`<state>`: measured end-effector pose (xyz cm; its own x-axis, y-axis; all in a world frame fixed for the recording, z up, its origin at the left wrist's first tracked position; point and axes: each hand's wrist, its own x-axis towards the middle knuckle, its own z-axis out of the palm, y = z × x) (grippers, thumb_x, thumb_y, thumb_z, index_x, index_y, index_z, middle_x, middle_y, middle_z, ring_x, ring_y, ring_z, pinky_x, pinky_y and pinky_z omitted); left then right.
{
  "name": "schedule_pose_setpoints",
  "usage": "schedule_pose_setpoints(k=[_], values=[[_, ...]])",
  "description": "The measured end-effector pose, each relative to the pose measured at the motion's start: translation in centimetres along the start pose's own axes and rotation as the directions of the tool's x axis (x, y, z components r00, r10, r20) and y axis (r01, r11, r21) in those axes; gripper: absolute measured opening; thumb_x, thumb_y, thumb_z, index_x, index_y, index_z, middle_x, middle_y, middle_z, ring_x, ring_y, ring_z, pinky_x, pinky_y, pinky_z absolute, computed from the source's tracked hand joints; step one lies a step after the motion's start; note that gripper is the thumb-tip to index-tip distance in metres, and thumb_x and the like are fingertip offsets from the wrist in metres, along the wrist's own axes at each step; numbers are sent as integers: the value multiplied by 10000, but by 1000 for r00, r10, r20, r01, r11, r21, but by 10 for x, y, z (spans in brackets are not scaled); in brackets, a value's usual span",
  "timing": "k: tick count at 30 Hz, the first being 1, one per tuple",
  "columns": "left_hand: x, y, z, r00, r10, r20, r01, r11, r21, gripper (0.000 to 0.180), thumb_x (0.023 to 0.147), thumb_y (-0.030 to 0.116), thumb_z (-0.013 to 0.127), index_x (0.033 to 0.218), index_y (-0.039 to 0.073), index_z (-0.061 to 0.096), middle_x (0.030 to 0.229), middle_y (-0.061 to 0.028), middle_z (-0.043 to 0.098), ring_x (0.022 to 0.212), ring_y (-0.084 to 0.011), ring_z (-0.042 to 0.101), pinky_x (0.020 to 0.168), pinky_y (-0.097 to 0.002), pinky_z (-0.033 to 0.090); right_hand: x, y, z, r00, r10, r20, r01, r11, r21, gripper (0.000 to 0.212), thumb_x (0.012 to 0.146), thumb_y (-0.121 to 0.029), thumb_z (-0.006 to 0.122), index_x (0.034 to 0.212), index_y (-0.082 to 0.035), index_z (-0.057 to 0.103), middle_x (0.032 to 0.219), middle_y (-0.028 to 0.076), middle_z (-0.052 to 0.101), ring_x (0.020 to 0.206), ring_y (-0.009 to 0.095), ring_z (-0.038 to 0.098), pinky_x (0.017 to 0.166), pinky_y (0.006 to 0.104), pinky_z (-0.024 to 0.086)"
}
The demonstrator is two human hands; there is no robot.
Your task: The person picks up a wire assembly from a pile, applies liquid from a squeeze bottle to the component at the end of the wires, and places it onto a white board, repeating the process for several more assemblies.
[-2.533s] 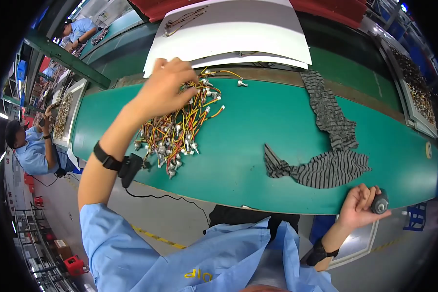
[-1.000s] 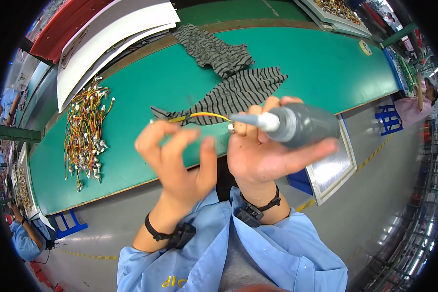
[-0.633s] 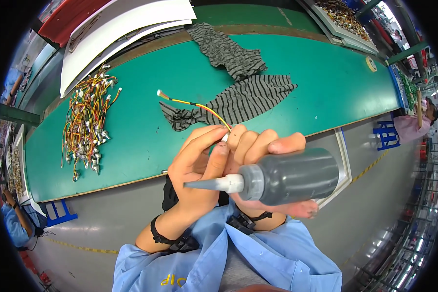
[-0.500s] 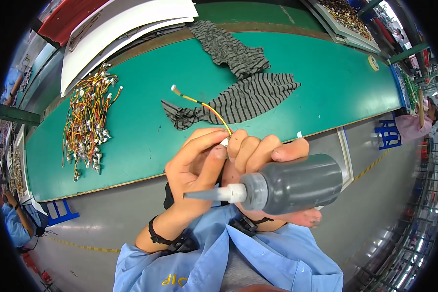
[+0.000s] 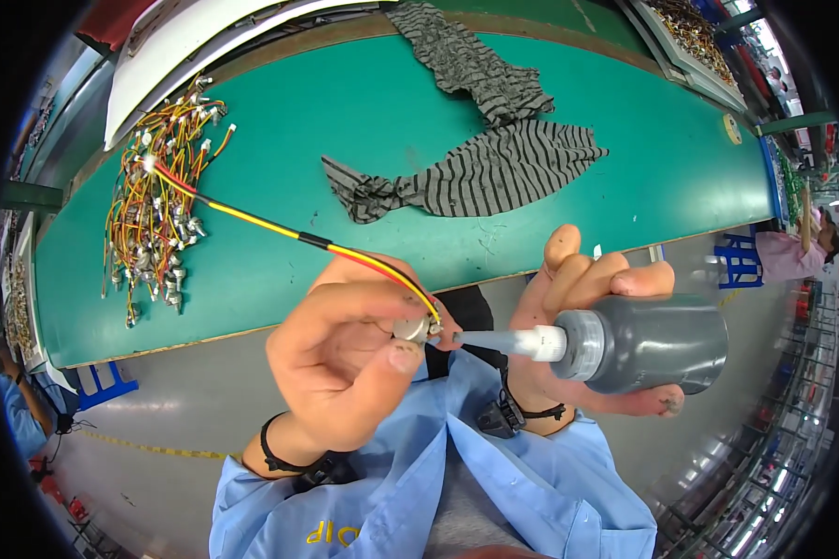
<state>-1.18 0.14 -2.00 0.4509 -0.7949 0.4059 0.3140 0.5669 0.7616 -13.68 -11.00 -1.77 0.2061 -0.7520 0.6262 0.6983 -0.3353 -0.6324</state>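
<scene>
My left hand (image 5: 331, 363) pinches a small round silver metal part (image 5: 410, 329) between thumb and fingers; it looks like a potentiometer. From it a red, yellow and black wire lead (image 5: 280, 232) runs up and left, ending in a white plug (image 5: 149, 165). My right hand (image 5: 569, 293) holds a dark grey squeeze bottle (image 5: 667, 343) on its side, its fingers along the top and thumb below. The bottle's tapered nozzle (image 5: 494, 342) points left, its tip close beside the metal part. Whether the tip touches the part I cannot tell.
A heap of similar wired parts (image 5: 163, 200) lies at the left of the green table (image 5: 280, 121). Two striped grey cloths (image 5: 508, 172) lie in the middle. A tape roll (image 5: 732, 129) sits at the far right. Blue stools (image 5: 738, 261) stand beyond the table edge.
My hands have drawn apart, the bottle moving right and its nozzle tip coming to the metal part. That part now shows in my left fingers, and the wire lead has swung left.
</scene>
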Motion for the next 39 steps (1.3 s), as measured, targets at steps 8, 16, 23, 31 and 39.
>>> schedule_pose_setpoints(k=[8, 16, 23, 31, 39], values=[[-1, 15, 2, 997, 30, -64, -10, 955, 297, 255, 726, -16, 694, 963, -77, 622, 954, -208, 601, 767, -214, 628, 659, -289, 524, 0, 7, 4, 1000, -20, -16, 20, 999, 36, 722, 822, -732, 438, 1006, -34, 473, 550, 2, 349, 417, 97, 237, 651, 316, 254], [-2, 12, 5, 993, 50, -104, -16, 953, 304, 280, 690, -9, 721, 948, -73, 634, 924, -220, 612, 745, -201, 621, 630, -261, 504, 0, 10, 7, 998, -46, -52, 47, 998, 36, 681, 843, -694, 450, 994, -30, 470, 547, 7, 358, 409, 101, 246, 652, 310, 252], [2, 12, -3, 991, 47, 122, -94, 905, 415, 276, 846, 124, 641, 1031, -42, 522, 943, -197, 482, 651, -210, 577, 563, -322, 544, 1, 9, 3, 997, -74, -33, 75, 997, 20, 657, 847, -671, 468, 979, -27, 466, 545, 10, 356, 405, 103, 253, 662, 311, 258], [4, 13, 0, 990, 50, 133, -100, 909, 404, 268, 838, 110, 632, 1033, -44, 532, 920, -196, 492, 633, -206, 582, 548, -304, 541, 0, 7, 2, 997, -68, -45, 69, 997, 17, 651, 854, -666, 458, 978, -27, 465, 543, 12, 339, 412, 102, 251, 673, 314, 266], [4, 12, 2, 990, 43, 135, -94, 910, 403, 254, 837, 103, 626, 1024, -42, 536, 921, -189, 494, 635, -214, 606, 550, -294, 539, 0, 4, 0, 996, -55, -67, 55, 998, 5, 653, 861, -674, 429, 978, -33, 464, 542, 11, 324, 417, 103, 248, 681, 317, 275]])
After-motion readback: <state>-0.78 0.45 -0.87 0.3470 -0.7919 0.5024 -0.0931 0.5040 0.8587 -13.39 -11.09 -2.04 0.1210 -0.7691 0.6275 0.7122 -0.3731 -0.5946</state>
